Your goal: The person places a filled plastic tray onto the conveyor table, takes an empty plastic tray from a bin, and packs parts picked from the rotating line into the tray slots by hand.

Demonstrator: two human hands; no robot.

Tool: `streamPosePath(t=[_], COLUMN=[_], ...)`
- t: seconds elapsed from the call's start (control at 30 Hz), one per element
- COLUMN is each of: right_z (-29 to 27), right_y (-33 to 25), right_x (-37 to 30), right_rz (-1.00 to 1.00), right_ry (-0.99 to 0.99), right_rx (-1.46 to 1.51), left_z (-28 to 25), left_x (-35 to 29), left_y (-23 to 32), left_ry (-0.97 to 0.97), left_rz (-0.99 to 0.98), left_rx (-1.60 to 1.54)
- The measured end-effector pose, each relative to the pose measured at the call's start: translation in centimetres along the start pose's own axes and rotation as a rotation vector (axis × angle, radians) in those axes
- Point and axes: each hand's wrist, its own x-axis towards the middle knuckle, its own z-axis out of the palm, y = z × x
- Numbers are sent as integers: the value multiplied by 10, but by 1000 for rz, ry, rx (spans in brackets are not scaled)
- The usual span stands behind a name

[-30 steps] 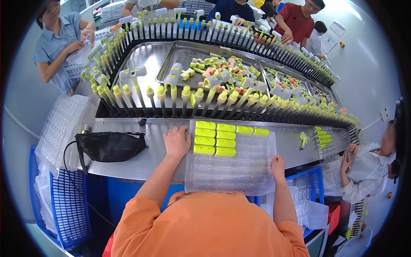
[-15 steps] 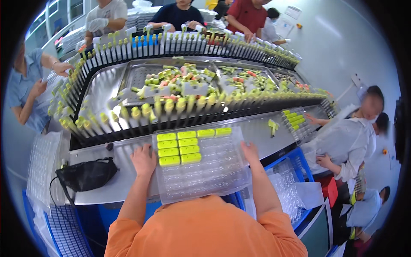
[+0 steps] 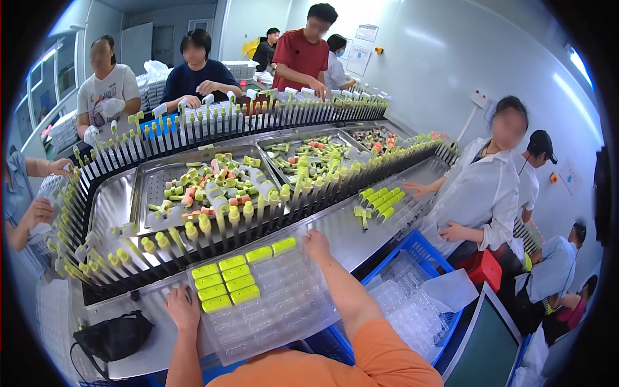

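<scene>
Head view looks down on a clear plastic blister tray [image 3: 274, 303] lying on the steel counter [image 3: 361, 229] in front of the person in orange sleeves; the left hand [image 3: 183, 308] rests on the tray's near left corner, fingers curled loosely over its edge; the right hand [image 3: 316, 245] sits at the far right corner, fingers bent against the rim; both hands hold the tray rather than any single piece. Yellow-green oblong pieces [image 3: 225, 282] fill the tray's far left pockets in two short columns, with two more [image 3: 272, 250] along the far edge; the remaining pockets show bare plastic. Just beyond the tray runs a black conveyor rack [image 3: 213, 235] carrying upright pegs capped with yellow-green pieces; behind it stands a steel pan [image 3: 145, 193] heaped with mixed green and pink parts. A black bag [image 3: 115, 337] lies on the counter left of the left hand; a blue crate [image 3: 412, 248] of empty clear trays stands to the right, below the counter; a person in a white coat [image 3: 490, 193] works at a second tray [image 3: 382, 198] further right.
</scene>
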Motion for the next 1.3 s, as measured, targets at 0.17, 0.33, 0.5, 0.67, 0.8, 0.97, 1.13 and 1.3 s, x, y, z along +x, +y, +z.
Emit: streamPosePath(t=[0.17, 0.33, 0.5, 0.67, 0.8, 0.97, 1.13, 1.3], right_z=[9, 3, -12, -47, -64, -84, -94, -78], right_y=[3, 1, 34, 78, 55, 20, 11, 31], right_x=[8, 19, 9, -53, -128, -167, -174, -156], right_rz=[-258, -29, -74, -41, -134, -238, -354, -269], right_ry=[169, -113, 85, 169, 225, 272, 277, 238], right_rx=[84, 34, 331, 431, 274, 224, 118, 101], left_z=[-1, -2, 2, -6, -4, 0, 1, 0], left_x=[1, 5, 5, 6, 3, 3, 4, 1], left_y=[-1, 5, 2, 1, -2, -1, -3, -6], left_ry=[29, -9, -26, -36, -2, 10, -8, 33], left_rz=[18, -11, -31, -36, -44, -5, -24, -21], left_rx=[10, -3, -43, -34, -57, -62, -67, -42])
